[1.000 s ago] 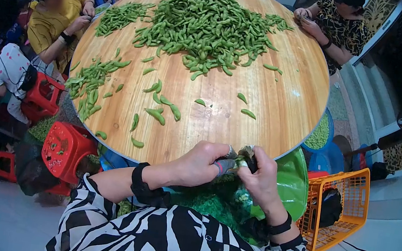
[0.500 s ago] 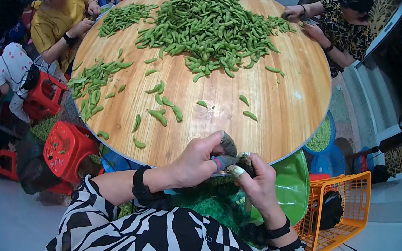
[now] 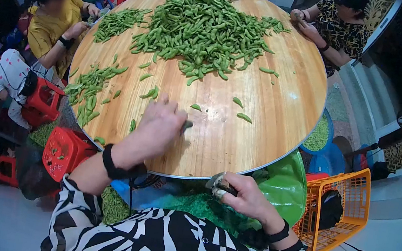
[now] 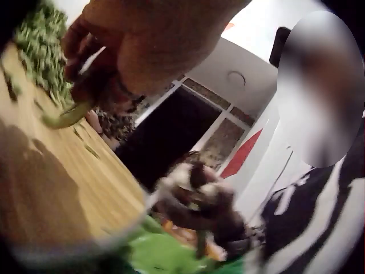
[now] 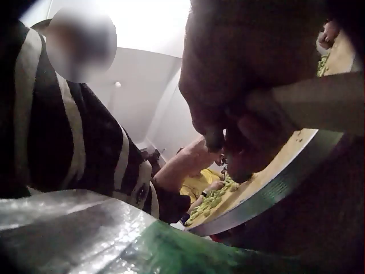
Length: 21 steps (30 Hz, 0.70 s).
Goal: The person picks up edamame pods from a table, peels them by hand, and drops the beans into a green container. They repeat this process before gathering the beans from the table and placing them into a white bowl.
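Observation:
My left hand (image 3: 157, 128) is palm down over the near left part of the round wooden table (image 3: 212, 153), a dark cover on its thumb. In the left wrist view its curled fingers pinch a green soybean pod (image 4: 65, 118). More loose pods lie around it, such as a pod (image 3: 132, 126) by the wrist and a pod (image 3: 244, 117) to the right. My right hand (image 3: 248, 198) stays just off the table's near edge, fingers curled and thumb against them, with dark covers and a pale wrap on the digits. No pod shows in its grip.
A big heap of pods (image 3: 200, 31) covers the table's far middle, with a smaller pile (image 3: 90, 87) at the left. A green basin (image 3: 288, 186) and orange crate (image 3: 337, 210) stand right of my lap. Other people sit around the table; a red stool (image 3: 65, 151) stands at the left.
My hands were together at the table edge; the left has moved up and left onto loose pods, some now out of sight under it. The right has shifted slightly down and left.

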Each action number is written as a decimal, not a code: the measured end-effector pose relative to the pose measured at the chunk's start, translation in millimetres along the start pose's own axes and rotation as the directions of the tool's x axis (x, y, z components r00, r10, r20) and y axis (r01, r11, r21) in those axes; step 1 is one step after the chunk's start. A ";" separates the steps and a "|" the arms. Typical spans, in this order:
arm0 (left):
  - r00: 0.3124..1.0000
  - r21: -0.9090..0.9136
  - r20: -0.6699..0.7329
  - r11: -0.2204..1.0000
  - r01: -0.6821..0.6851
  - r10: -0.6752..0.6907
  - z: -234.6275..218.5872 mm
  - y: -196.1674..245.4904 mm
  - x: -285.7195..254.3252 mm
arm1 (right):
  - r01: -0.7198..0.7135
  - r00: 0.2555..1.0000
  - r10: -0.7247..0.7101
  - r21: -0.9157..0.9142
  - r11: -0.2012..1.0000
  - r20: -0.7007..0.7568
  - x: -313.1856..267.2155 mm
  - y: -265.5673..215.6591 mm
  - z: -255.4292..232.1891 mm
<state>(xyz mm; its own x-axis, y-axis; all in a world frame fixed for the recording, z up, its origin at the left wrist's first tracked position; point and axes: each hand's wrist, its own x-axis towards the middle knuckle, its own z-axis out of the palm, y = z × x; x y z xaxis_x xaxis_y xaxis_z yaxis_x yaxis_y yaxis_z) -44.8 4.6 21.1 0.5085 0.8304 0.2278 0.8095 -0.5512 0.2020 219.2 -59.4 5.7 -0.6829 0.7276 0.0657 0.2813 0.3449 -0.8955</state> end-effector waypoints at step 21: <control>0.995 -0.624 0.062 0.774 0.104 -0.084 71.4 29.7 93.4 | -0.009 0.858 0.433 0.834 0.552 -0.277 -1.8 12.0 -5.8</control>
<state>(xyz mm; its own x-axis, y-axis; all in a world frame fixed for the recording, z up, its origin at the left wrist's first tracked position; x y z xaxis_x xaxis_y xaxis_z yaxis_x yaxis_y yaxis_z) 47.7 71.6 -19.6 0.4562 0.8771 0.1503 0.4966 -0.3911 0.7748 227.7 -53.2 -2.5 -0.2768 0.9378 -0.2094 -0.4001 -0.3106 -0.8622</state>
